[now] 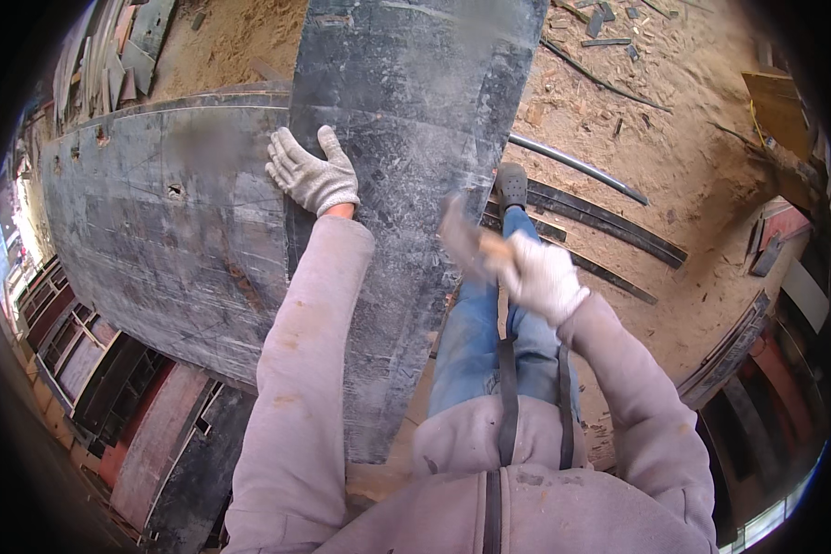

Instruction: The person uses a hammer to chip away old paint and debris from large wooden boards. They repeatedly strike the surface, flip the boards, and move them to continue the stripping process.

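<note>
My left hand (314, 175), in a pale knit work glove, lies with fingers spread on a dark, scuffed panel (402, 120). Its fingertips reach across the panel's left edge, over a second large grey panel (148, 212). My right hand (543, 280), gloved the same way, is wrapped round the wooden handle of a hammer (460, 238). Motion smears the hammer's head, which appears over the right edge of the dark panel. Whether it touches the panel I cannot tell.
Long dark strips (609, 222) and a pipe (582, 166) lie on the sandy, chip-strewn ground to the right, beside my shoe (511, 185). Stacked panels (157, 434) stand at lower left. More boards (734, 351) lean at the right, and scrap pieces (138, 60) fill the far left.
</note>
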